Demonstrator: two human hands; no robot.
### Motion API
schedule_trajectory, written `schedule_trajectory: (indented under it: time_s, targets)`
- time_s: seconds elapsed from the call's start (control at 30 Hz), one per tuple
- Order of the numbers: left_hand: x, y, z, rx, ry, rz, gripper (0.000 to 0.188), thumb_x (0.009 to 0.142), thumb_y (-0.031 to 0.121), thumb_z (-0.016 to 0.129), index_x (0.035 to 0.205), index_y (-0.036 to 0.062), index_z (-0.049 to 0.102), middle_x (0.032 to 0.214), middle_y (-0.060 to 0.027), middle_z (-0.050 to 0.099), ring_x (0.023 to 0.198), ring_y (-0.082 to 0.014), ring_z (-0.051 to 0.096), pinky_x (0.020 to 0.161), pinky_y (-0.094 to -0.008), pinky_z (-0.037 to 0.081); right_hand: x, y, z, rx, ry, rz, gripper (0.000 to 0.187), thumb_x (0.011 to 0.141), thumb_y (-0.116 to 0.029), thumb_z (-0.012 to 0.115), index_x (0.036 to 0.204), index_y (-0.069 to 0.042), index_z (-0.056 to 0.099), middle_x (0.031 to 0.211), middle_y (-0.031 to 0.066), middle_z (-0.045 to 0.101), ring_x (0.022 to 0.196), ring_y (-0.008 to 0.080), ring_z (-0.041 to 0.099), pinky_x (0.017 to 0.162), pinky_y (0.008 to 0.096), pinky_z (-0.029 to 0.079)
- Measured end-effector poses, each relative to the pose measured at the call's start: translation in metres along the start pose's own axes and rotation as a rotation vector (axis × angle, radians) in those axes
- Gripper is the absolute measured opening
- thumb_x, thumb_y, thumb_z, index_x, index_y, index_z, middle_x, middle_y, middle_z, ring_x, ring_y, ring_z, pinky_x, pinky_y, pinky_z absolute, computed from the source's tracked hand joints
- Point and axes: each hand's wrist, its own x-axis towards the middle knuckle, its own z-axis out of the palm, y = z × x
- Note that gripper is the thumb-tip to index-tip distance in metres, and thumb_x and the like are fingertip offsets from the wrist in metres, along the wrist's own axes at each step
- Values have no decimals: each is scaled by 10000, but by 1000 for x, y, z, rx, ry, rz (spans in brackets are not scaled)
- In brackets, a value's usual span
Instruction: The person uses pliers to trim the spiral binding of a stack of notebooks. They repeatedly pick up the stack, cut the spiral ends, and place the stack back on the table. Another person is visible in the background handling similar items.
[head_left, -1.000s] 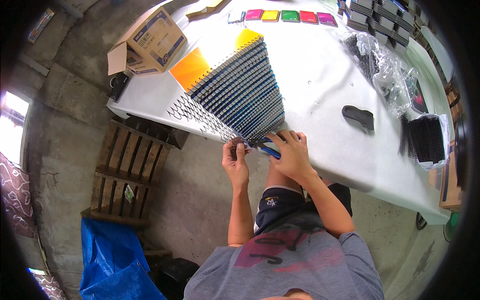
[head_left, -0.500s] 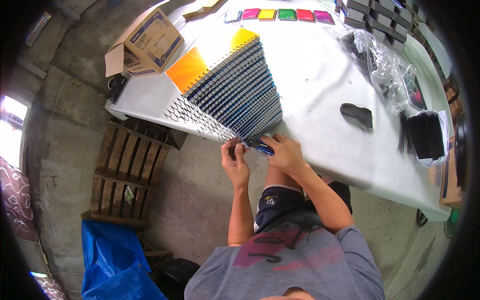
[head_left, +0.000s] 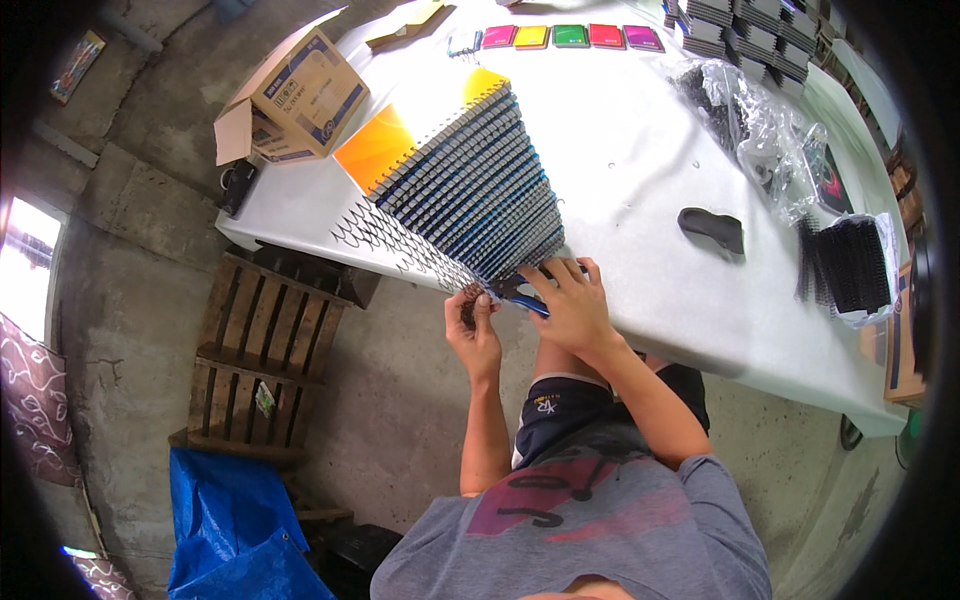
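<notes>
A tall stack of spiral notebooks [head_left: 478, 190] with an orange cover on top leans at the table's front edge, its bound side facing me. Loose ends of dark spiral coils [head_left: 385, 240] stick out to its left. My right hand [head_left: 575, 310] grips blue-handled pliers [head_left: 527, 298], their handles spread and their dark jaws at the stack's lower near corner. Close to the jaws, my left hand [head_left: 473, 335] is closed, pinching a small brown tangled bundle [head_left: 469, 305]; its exact kind is unclear.
An open cardboard box [head_left: 310, 95] stands at the far left. Several small coloured notebooks [head_left: 571, 36] lie in a row at the back. A dark grey curved object [head_left: 712, 230], clear plastic bags [head_left: 765, 150] and a box of black coils [head_left: 850, 268] are on the right. A wooden pallet [head_left: 255, 350] stands below left.
The fingers of my right hand have spread and the pliers' handles have parted wider. My left hand has shifted very slightly, with more of the brown bundle showing.
</notes>
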Motion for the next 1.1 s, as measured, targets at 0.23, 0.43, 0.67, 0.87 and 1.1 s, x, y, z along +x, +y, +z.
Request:
schedule_trajectory:
  time_s: [0.23, 0.43, 0.67, 0.87, 1.1]
  targets:
    - [0, -1, -3, 5, -36, -9, 141, 931, 109, 561, 1012, -5, 543, 905, -39, 575, 782, -93, 548, 705, -259, 509, 0, -4, -2, 159, -63, 89, 472, 673, -153, 684, 1139, -152, 610, 1017, 122, 595, 924, 304, 579, 785, 419, 439]
    - [-2, 0, -3, -95, 21, -68, 141, 946, 126, 536, 1013, 3, 540, 892, -25, 572, 802, -96, 556, 730, -259, 509, 5, -3, 5, 230, -194, 192, 390, 691, -131, 657, 1079, -151, 630, 894, 136, 629, 861, 338, 621, 726, 432, 483]
    - [-1, 3, -26, -854, 25, -568, 224, 944, 205, 503, 984, -1, 581, 951, -84, 635, 876, -160, 629, 776, -283, 561, -1, -1, 0, 55, 8, 41, 507, 679, -166, 685, 1174, -177, 573, 1020, 77, 554, 985, 262, 548, 911, 447, 344]
    - [5, 2, -23, -833, 30, -527, 143, 913, 151, 565, 965, 20, 589, 909, -75, 636, 845, -141, 635, 728, -228, 574, 2, -4, -3, 26, 26, 38, 551, 666, -178, 707, 1196, -176, 556, 1031, 61, 523, 1023, 246, 515, 928, 459, 306]
    - [13, 7, -24, -743, -58, -421, 245, 919, 194, 565, 1092, 22, 555, 948, -37, 597, 791, -86, 568, 622, -136, 523, 6, -12, -6, -14, -36, 49, 572, 654, -176, 719, 1202, -178, 554, 1028, 66, 513, 1031, 255, 502, 887, 448, 324]
